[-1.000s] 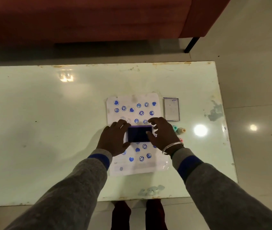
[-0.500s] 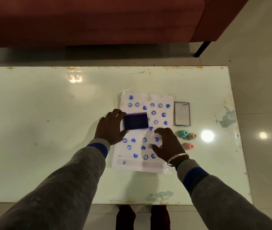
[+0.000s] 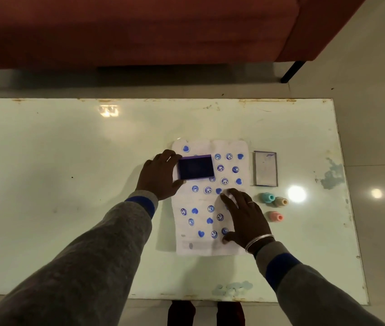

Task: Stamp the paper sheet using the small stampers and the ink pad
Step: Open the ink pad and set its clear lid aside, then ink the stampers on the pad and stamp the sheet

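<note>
Left hand (image 3: 160, 175) is wrapped round the 9 o'clock end of the ink pad (image 3: 195, 167), which is held over the 11 o'clock corner of the paper sheet (image 3: 210, 201). Pad is judged stiff, light, wet-faced, so best taken by the rims. The thin, slidey sheet is pinned by the right hand (image 3: 245, 217), fingers flat and spread. Stampers (image 3: 275, 216) are laid at 3 o'clock, w/ table edge (image 3: 342, 184) beyond. More room is left at 9 o'clock.

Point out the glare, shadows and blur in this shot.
Head view: dim, warm light; a round glare spot on the table right of the stampers, another on the floor; soft shadow left of the left hand holding the ink pad; right hand slightly blurred at its fingers.
</note>
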